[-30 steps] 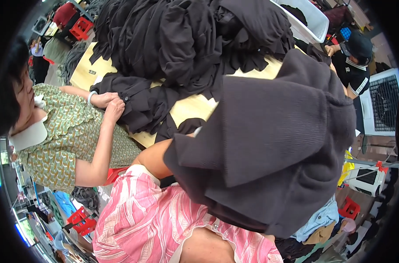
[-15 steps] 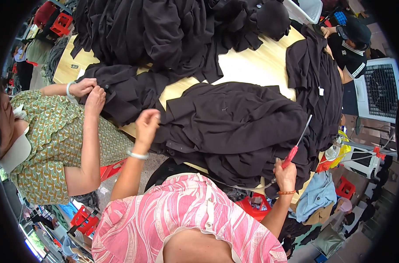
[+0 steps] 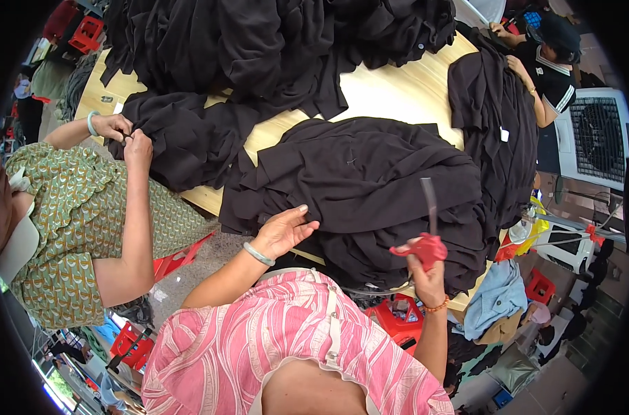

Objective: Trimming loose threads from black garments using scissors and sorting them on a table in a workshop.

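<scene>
My right hand (image 3: 428, 277) is wrapped round a red air blow gun (image 3: 428, 249), its thin metal nozzle pointing away over the cloth and slightly blurred. Below it lies a heap of black garments (image 3: 370, 173), folded and rumpled, along the near edge of the table. My left hand (image 3: 284, 230), with a pale bangle at the wrist, is raised palm up with fingers apart at the heap's near left edge. It holds nothing. Whether it touches the cloth I cannot tell.
A large pile of black garments (image 3: 217, 48) covers the table's (image 3: 390, 93) far side. At left, a co-worker's hands (image 3: 127, 135) pinch another black garment. A second person (image 3: 553, 69) stands far right by more garments (image 3: 494, 111). A red stool (image 3: 397, 318) is below the table edge.
My left hand has come down and right, nearer to me, and turned palm up. My right hand has swung left with the blow gun, whose nozzle now points more to the left.
</scene>
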Tool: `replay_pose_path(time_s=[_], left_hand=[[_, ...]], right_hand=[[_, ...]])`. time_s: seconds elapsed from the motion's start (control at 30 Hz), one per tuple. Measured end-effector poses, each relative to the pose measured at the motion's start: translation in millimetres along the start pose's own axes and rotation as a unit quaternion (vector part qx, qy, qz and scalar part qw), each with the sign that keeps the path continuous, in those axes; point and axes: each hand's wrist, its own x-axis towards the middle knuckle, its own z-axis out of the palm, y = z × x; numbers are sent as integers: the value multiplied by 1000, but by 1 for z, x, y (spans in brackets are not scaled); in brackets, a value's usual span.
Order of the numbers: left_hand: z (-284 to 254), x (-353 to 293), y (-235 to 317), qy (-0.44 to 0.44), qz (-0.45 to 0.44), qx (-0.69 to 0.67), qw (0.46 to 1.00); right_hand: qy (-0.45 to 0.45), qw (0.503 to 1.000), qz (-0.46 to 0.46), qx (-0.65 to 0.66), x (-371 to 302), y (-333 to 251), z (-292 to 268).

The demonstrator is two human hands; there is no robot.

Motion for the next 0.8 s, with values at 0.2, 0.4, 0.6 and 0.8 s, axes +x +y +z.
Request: replay_pose_path(time_s=[0.2, 0.4, 0.6, 0.8], left_hand=[[7, 10, 22, -45, 112, 114, 986], [-4, 17, 38, -21, 146, 126, 981], [-3, 16, 44, -44, 156, 149, 975], [-10, 10, 56, 81, 187, 347, 916]], right_hand=[[-145, 960, 186, -155, -5, -21, 33], [-135, 940, 75, -304, 2, -26, 54], [-192, 941, 82, -267, 26, -32, 69], [-185, 942, 80, -267, 30, -30, 73]])
